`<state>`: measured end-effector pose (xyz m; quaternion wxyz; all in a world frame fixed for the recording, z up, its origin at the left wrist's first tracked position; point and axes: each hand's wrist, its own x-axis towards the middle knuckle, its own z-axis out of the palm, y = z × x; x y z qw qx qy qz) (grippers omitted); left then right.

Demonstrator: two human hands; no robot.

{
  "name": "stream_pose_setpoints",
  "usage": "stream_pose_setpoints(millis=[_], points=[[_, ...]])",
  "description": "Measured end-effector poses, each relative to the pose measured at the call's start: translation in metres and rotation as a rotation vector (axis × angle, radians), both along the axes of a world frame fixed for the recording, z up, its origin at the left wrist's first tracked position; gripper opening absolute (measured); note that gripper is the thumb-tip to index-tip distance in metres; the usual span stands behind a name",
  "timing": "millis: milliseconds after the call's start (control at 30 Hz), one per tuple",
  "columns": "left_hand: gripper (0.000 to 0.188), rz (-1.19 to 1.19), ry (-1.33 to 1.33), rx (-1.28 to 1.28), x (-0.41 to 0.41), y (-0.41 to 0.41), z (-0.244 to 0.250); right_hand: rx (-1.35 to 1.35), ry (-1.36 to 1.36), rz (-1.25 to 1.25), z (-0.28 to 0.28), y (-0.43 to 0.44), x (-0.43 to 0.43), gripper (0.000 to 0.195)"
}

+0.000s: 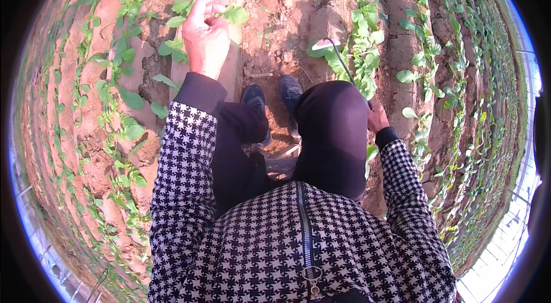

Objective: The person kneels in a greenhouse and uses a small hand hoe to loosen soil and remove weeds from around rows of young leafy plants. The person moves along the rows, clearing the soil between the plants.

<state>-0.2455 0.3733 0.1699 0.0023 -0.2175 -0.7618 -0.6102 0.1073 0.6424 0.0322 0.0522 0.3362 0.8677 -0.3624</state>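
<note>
My left hand (207, 34) is raised over the row of leafy seedlings left of my feet, its fingers curled beside a broad green leaf (236, 14); whether it pinches the leaf is unclear. Beyond my right knee, my right hand (377, 117) is partly hidden and closed on the handle end of a small hand hoe. The hoe's thin dark curved shank (341, 61) runs forward to a pale metal blade (326, 44), which lies over the leaves at the edge of the right-hand row of seedlings (366, 57).
My dark shoes (254, 96) stand on the soil furrow (280, 36) between two raised beds. Under me, part of a low wooden seat frame (284, 151) shows between my legs. More rows of leafy plants (129, 126) run along both sides. Greenhouse framing (516, 217) appears at the rim.
</note>
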Motion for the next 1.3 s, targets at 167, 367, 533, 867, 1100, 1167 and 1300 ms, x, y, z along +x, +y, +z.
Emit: stream_pose_setpoints(millis=[167, 367, 533, 867, 1100, 1167, 1300], points=[[0.037, -0.021, -0.103, -0.084, -0.003, -0.023, -0.009, -0.040, 0.094, -0.149, -0.009, -0.048, -0.090, 0.045], [0.030, -0.095, -0.072, -0.099, -0.002, -0.024, -0.024, 0.375, -0.167, 0.515, -0.162, -0.041, -0.040, 0.028], [0.027, -0.097, -0.128, -0.084, 0.007, -0.022, -0.020, 0.081, -0.227, 0.235, -0.138, -0.062, -0.072, 0.029], [0.029, -0.252, -0.119, -0.114, 0.014, 0.018, -0.016, 0.130, -0.017, -0.329, -0.156, 0.024, -0.128, 0.041], [0.028, -0.244, -0.133, -0.230, 0.014, 0.016, -0.018, 0.174, -0.192, 0.095, -0.125, -0.046, -0.094, 0.039], [0.027, -0.264, -0.151, -0.219, 0.015, 0.024, -0.012, 0.464, -0.029, 0.145, -0.133, -0.032, -0.092, 0.029], [0.025, -0.286, -0.185, -0.264, 0.020, 0.029, -0.006, 0.449, -0.028, 0.210, -0.136, 0.016, -0.148, 0.025]])
